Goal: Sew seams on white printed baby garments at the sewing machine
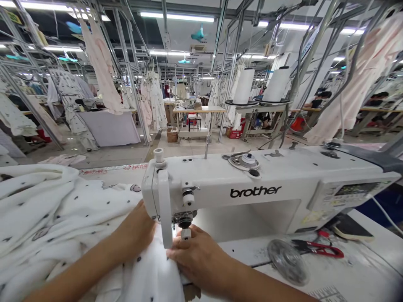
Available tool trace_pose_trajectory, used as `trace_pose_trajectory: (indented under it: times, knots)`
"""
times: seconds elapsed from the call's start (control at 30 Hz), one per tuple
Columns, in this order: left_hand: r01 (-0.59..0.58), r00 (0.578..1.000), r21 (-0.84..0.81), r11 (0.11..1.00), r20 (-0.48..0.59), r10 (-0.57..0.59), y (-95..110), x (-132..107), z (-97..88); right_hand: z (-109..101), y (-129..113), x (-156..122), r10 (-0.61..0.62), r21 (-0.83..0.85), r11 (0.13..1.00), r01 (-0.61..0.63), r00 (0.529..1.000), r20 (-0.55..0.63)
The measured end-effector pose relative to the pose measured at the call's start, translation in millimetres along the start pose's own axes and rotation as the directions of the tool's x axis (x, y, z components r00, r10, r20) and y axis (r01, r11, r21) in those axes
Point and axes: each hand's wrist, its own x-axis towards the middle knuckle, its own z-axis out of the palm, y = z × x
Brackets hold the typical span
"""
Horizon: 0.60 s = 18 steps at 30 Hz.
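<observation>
White fabric (40,209) with a small dark print lies in heavy folds across the left of the sewing table and runs under the needle area of a white Brother sewing machine (252,180). My left hand (135,228) sits on the fabric just left of the presser foot (185,220), its fingers hidden in the folds. My right hand (195,260) grips a gathered part of the fabric, its fingers close to the foot and directly below it in this view. The needle itself is hidden.
Red-handled thread snips (317,249) and a clear round disc (288,262) lie on the sewing table (355,268) right of my right hand. Two white thread cones (261,86) stand behind the machine. Garments hang from overhead racks, and people (317,100) sit at tables far right.
</observation>
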Motion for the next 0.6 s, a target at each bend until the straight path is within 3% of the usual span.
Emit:
trace_pose_trajectory:
  times: [0.1, 0.17, 0.23, 0.37, 0.47, 0.53, 0.6]
  knots:
    - [-0.007, 1.000, 0.040, 0.999, 0.019, 0.007, 21.7, -34.0, -3.4, -12.5, -4.0, -5.8, -0.185, 0.011, 0.983, 0.185, 0.983, 0.011]
    - [-0.116, 0.992, 0.078, 0.990, 0.060, 0.112, 21.0, -57.2, 0.2, -15.3, -6.6, -8.5, -0.317, 0.023, 0.948, 0.316, 0.946, 0.061]
    - [-0.216, 0.973, 0.125, 0.968, 0.112, 0.202, 12.0, -72.9, 3.2, -13.7, -9.7, -9.5, -0.365, 0.026, 0.931, 0.365, 0.925, 0.101]
    - [-0.218, 0.968, 0.153, 0.964, 0.162, 0.193, 3.6, -73.7, -5.8, -7.2, -18.4, -9.1, -0.257, 0.035, 0.966, 0.255, 0.961, 0.103]
    - [-0.240, 0.960, 0.101, 0.965, 0.172, 0.221, 22.6, -59.7, -23.2, -8.7, -24.4, -10.3, -0.085, 0.206, 0.975, 0.077, 0.996, 0.030]
    - [-0.281, 0.948, 0.043, 0.959, 0.167, 0.270, 39.3, -52.0, -32.8, -13.8, -25.6, -11.5, 0.048, 0.379, 0.925, -0.040, 0.999, -0.011]
    - [-0.323, 0.936, -0.020, 0.946, 0.138, 0.323, 50.9, -48.1, -36.4, -19.5, -24.1, -11.9, 0.167, 0.554, 0.819, -0.149, 0.986, 0.018]
